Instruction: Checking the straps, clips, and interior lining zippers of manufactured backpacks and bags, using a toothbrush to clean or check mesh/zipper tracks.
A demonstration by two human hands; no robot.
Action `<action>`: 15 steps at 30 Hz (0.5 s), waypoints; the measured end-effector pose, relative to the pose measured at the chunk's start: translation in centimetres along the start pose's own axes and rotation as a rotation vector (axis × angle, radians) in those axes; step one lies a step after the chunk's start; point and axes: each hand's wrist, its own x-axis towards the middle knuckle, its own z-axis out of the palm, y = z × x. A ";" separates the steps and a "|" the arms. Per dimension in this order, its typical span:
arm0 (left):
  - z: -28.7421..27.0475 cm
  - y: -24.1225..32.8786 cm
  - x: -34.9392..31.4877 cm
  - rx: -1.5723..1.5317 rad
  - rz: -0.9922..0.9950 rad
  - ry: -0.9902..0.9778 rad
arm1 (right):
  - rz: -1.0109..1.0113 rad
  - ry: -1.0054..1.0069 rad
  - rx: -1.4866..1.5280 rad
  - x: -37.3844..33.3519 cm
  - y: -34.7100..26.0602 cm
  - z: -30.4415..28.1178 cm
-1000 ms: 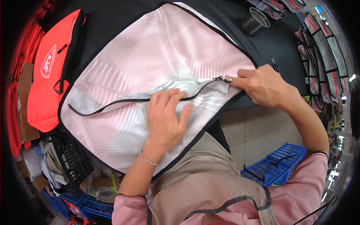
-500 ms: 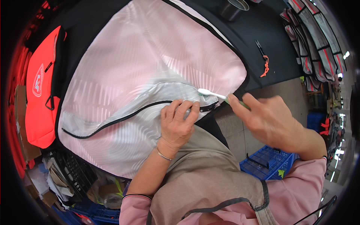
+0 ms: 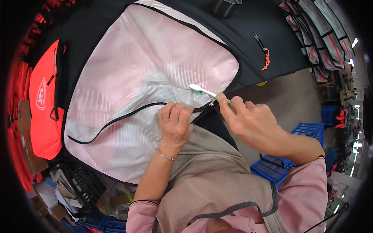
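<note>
A large pink and white fabric piece with black edging lies over the black table in front of me. A black-edged opening with a zipper runs across its near part. My left hand is closed on the fabric at this edge, fingers curled over it. In my right hand is a toothbrush with a white neck and green handle. Its bristles press on the whitish fabric just inside the opening, close to the zipper end. My right fingers are wrapped around the handle.
On the table's right lie black thread snips with an orange cord, below a dark metal cup. A red-orange bag stands at the left. Grey bags with red stripes are stacked at the far right. A blue crate is beside me.
My view has shifted a little, so the scene sits differently. The toothbrush head stays at the fabric near the zipper end, and my left hand keeps its hold on the edge.
</note>
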 end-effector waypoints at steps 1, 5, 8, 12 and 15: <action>-0.2 0.0 -0.1 0.015 0.002 -0.001 | 0.000 0.014 -0.021 -0.1 -0.1 0.0; -0.3 -0.2 0.0 0.005 0.002 -0.011 | 0.045 -0.013 0.096 -3.1 0.6 -1.9; -1.2 0.1 0.8 -0.029 0.005 -0.001 | 0.166 -0.030 0.337 -4.9 3.3 -3.0; -3.6 -1.4 3.1 -0.077 -0.184 0.057 | 0.546 0.504 0.457 -5.6 9.7 0.7; -6.4 -3.2 7.3 -0.045 -0.334 0.096 | 0.720 0.525 0.371 -6.2 15.7 6.1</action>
